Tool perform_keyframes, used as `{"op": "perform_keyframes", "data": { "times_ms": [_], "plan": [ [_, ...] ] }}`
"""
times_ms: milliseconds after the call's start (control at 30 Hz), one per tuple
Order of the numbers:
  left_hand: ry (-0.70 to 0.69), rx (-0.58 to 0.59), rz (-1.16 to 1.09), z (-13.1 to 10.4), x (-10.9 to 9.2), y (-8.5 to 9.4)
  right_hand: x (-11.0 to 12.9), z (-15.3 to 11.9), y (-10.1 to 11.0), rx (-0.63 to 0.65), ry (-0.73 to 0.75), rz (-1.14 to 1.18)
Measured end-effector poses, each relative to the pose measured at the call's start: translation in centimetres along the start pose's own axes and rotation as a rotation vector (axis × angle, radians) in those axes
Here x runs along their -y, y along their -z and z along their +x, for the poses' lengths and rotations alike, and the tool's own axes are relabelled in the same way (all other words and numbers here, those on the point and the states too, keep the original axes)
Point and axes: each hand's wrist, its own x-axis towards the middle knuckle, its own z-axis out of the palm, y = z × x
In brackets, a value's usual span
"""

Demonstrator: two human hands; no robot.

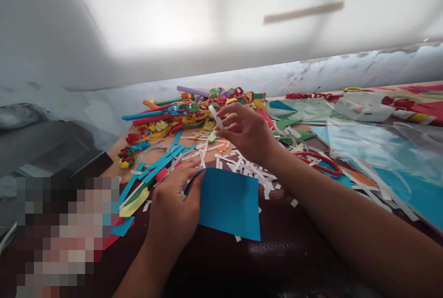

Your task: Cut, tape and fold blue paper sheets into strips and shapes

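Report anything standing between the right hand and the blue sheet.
Nothing visible blocks the right hand from the blue sheet in the left hand; the white scraps seen between them lie on the table.

Two bare forearms reach inward. The left forearm (148, 261) rises from the bottom edge; its left hand (175, 203) is low, back upward, fingers (182, 175) extended forward and thumb (195, 192) pressing in a grip. The right forearm (342, 215) slants in from the lower right; the right hand (249, 134) is raised higher, fingers bent leftward, pinching above the thumb.
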Motion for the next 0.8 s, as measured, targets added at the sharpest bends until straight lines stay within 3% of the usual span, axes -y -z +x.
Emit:
{"op": "perform_keyframes", "data": {
  "times_ms": [133, 267, 567, 800],
  "plan": [
    [0.112, 0.041, -0.114, 0.1, 0.16, 0.15, -0.44, -0.35, -0.13, 0.071, 0.047, -0.09],
    [0.191, -0.029, -0.181, -0.14, -0.01, 0.3, -0.51, -0.51, -0.42, 0.125, 0.055, -0.097],
    [0.223, -0.098, -0.123, 0.07, -0.62, 0.46, -0.04, -0.77, -0.49, 0.163, 0.11, -0.216],
    [0.228, -0.102, -0.218, 0.32, -0.39, 0.32, 0.25, -0.89, -0.65, 0.181, 0.164, -0.253]
  ]
}}
